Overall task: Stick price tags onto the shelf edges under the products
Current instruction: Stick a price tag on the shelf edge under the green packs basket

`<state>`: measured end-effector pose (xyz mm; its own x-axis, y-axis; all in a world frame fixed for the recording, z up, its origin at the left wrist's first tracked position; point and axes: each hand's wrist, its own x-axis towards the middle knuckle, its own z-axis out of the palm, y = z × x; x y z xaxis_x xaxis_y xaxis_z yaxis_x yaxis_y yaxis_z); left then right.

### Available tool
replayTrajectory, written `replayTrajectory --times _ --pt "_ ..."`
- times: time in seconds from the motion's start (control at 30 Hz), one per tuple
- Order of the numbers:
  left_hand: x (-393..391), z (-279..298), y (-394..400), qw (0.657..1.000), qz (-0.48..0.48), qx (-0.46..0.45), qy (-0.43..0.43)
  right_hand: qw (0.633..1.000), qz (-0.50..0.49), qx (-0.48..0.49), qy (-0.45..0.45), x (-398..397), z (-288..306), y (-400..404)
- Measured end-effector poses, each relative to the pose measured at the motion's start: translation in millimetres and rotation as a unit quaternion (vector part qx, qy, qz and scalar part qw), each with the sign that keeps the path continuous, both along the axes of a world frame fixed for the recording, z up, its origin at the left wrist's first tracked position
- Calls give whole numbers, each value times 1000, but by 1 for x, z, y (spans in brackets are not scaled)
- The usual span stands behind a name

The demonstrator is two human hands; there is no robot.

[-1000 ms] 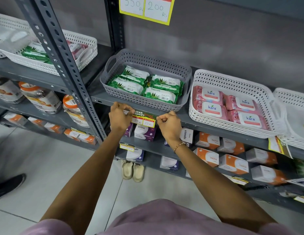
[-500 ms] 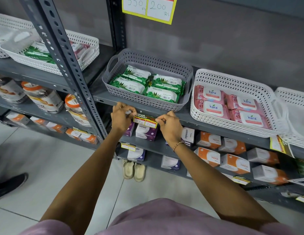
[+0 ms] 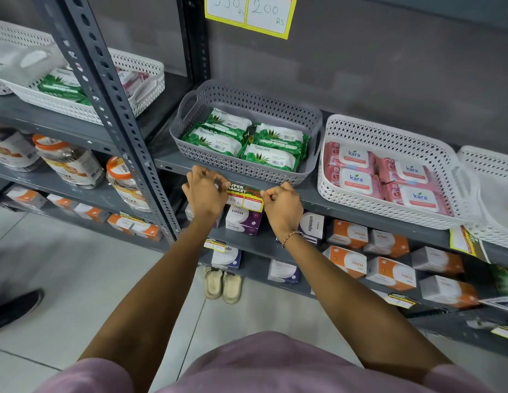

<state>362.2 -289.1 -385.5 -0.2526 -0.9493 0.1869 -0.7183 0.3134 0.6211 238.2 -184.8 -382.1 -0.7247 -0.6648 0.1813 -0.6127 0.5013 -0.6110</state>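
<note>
A price tag [image 3: 244, 198], yellow-bordered with a red and green "SUPER MARKET" header, sits against the front shelf edge [image 3: 346, 204] of the grey metal rack, directly below the grey basket [image 3: 190, 129] at 12 o'clock from it. The left hand [image 3: 205, 194] is curled at the tag's 9 o'clock side, its fingertips [image 3: 223, 183] pinched together on the tag's upper left corner. The right hand [image 3: 281, 207] is at the tag's 3 o'clock side, fingers bent in and closed against the tag's right edge; a beaded bracelet [image 3: 289, 236] circles its wrist. Both hands press toward the shelf edge (whether the tag is fully stuck down cannot be told).

The grey basket holds four green Origami wipe packs [image 3: 248, 140]. At 3 o'clock from it stands a white basket [image 3: 389, 131] with pink Kara wipe packs [image 3: 386, 177]. At 6 o'clock from the tag, on the shelf beneath, is a purple and white Virest box [image 3: 242, 221], with orange and white boxes [image 3: 369, 239] further toward 4 o'clock. At 9 o'clock, past the perforated upright [image 3: 116, 109], jars with orange lids [image 3: 71, 163] sit on the neighbouring rack. A large yellow price card [image 3: 251, 12] hangs at 12 o'clock on the wall.
</note>
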Motion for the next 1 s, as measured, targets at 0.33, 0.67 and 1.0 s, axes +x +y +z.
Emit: replayTrajectory --times 0.33,0.67,1.0 --pt "-1 -2 4 1000 -5 -9 9 998 30 -42 -25 -4 -7 1" --pt "-6 -8 5 1000 4 -7 29 999 18 -37 -3 -3 -9 -1" --pt "0 -12 4 992 -88 -25 92 993 -1 -53 102 3 -17 -1"
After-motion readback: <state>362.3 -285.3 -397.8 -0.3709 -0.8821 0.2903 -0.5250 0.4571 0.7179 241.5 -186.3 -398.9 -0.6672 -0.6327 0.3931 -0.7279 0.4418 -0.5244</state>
